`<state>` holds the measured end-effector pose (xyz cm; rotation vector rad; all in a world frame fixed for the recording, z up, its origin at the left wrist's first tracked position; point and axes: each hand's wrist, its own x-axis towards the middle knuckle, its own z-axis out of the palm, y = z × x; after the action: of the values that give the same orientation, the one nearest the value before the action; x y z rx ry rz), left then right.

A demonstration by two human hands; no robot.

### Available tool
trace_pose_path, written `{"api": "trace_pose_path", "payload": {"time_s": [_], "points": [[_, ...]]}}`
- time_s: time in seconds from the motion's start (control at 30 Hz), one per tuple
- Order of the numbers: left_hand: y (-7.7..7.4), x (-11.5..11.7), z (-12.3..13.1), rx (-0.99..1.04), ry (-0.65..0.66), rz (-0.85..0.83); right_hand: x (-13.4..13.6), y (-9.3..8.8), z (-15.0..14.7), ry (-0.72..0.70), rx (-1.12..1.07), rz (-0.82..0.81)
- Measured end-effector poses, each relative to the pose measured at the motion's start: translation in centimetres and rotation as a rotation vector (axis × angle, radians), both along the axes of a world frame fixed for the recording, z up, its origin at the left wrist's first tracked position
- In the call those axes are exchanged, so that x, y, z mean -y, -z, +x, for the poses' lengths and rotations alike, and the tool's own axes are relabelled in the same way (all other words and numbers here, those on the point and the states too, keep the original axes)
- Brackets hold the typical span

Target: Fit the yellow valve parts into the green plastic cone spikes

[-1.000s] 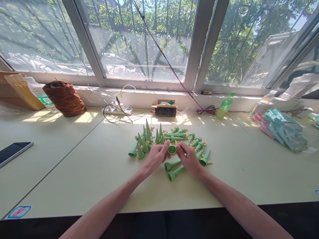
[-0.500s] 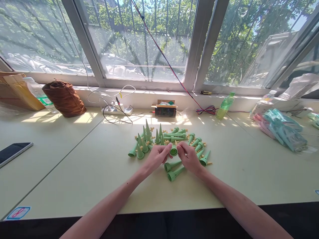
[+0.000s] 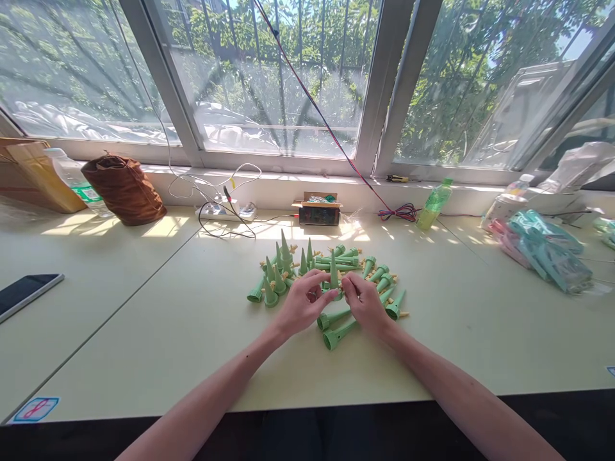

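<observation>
A green plastic plant watering spike (image 3: 334, 269) stands point up between my two hands, over the pile. My left hand (image 3: 307, 299) grips its lower part between thumb and fingers. My right hand (image 3: 364, 299) is closed in a pinch against the spike's right side, on what looks like its small yellow valve, mostly covered by the fingertips. To the left, several spikes stand upright, such as one green spike (image 3: 270, 294). More lie on their sides to the right, many with yellow valves. Two lying spikes (image 3: 339, 334) have their open ends towards me, just below my hands.
Behind the pile are a small box (image 3: 319, 214) and a power strip (image 3: 225, 211) with cables. A brown pouch (image 3: 125, 191) and a phone (image 3: 29, 294) are at left. A green bottle (image 3: 435, 205) and plastic packets (image 3: 548, 246) stand or lie at right.
The held watering spike has swung from showing its round open end towards me to pointing upward. My left fingers have shifted around it; my right hand has barely moved.
</observation>
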<state>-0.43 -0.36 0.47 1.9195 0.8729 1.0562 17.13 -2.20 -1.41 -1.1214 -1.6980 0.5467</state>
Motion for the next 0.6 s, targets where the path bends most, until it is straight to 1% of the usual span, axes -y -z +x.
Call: {"api": "trace_pose_path", "payload": {"time_s": [0.17,0.33,0.4,0.53,0.6], "points": [[-0.2,0.08,0.02,0.012,-0.003,0.054,-0.15,-0.17,0.15,0.003,0.027,0.046],[0.28,-0.26,0.01,-0.006,-0.015,0.133,-0.53,0.03,0.46,0.004,0.129,0.114],[0.54,-0.47,-0.1,-0.024,-0.024,0.215,-0.61,0.12,0.53,0.003,0.149,0.115],[0.7,-0.49,-0.27,-0.107,-0.056,0.45,-0.53,0.04,0.36,0.007,0.148,0.097],[0.65,-0.3,-0.19,-0.129,-0.086,0.505,-0.43,-0.09,0.24,0.02,0.141,0.107]]}}
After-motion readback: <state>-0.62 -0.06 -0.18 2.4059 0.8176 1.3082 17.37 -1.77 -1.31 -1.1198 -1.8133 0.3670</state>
